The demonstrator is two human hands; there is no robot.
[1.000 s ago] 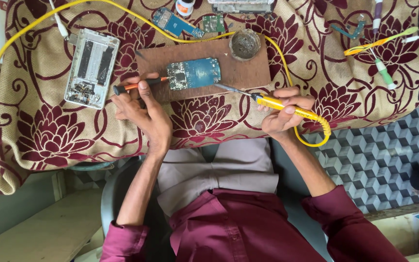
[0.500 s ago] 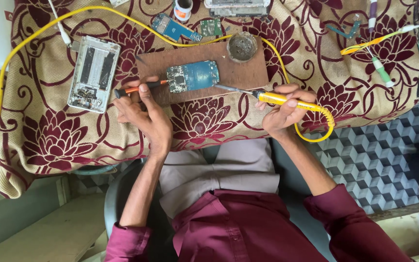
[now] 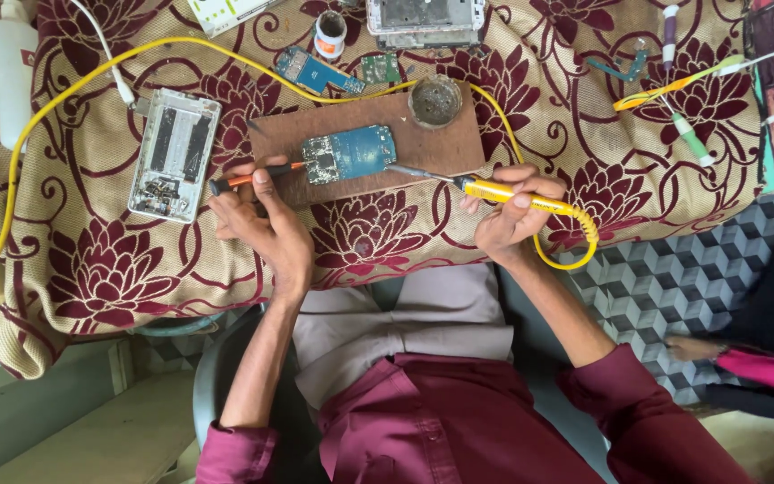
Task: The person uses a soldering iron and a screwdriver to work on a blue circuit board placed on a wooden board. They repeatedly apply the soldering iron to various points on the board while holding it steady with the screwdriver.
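Head view: the left hand [image 3: 257, 215] is gripping an orange-handled tool [image 3: 253, 178], fingers closed round it, its tip touching the left edge of the blue circuit board [image 3: 348, 153]. The board is lying flat on a brown wooden block [image 3: 441, 148] on the desk, which is wearing a maroon-flowered cloth [image 3: 91, 260]. The right hand [image 3: 511, 211] is holding a yellow soldering iron [image 3: 494, 190], fingers wrapped round the handle, metal tip resting just beside the board's right edge. A small round tin [image 3: 434, 99] is sitting on the block's far corner. An opened phone frame [image 3: 175, 154] is lying left of the block.
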